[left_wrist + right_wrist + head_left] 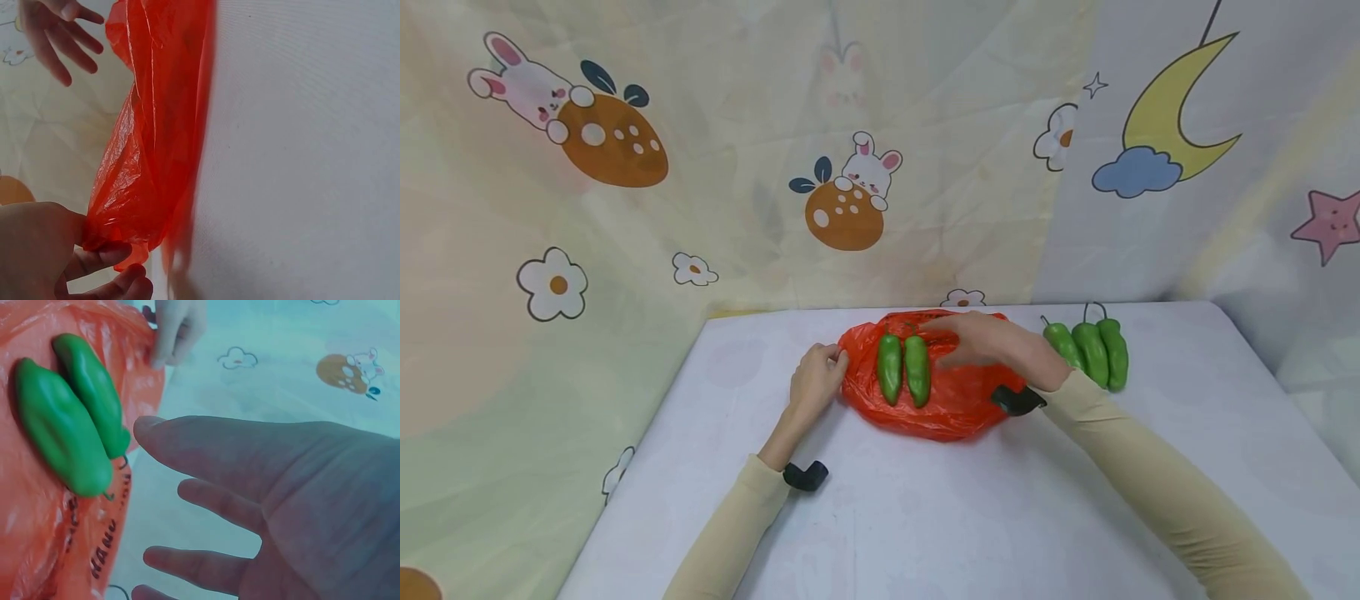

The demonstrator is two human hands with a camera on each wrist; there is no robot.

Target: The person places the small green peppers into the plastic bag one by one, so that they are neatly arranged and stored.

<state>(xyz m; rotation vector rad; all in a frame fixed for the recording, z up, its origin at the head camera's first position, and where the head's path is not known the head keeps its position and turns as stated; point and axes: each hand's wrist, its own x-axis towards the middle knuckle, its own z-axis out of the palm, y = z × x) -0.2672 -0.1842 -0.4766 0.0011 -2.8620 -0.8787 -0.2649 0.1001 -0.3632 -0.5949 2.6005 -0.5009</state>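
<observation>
Worktop (910,517) ran white and wide on the near side, with room between the two pale sleeves (730,533) before its left and right edges slanted away. Dark fittings (806,476) sat at both wrists. Farther in, a red plastic bag (962,412) lay crumpled, its far rim close to the back edge, so there was little room behind it and plenty in front.

At the bag's left end, the left grip (817,379) had thin red plastic pinched between thumb and fingers. Two green peppers (917,371) lay side by side on top of the bag, stems toward the back, near some dark lettering (103,550). The right grip (992,342), reaching over the bag from the right, was spread wide and held nothing; its thumb came near a stem end, apart from it as far as I could see.

Three more green peppers (1090,350) lay bunched on the worktop past the right wrist, well in from the right edge. Behind everything hung a pale cloth (955,100) printed with rabbits, flowers and a moon.
</observation>
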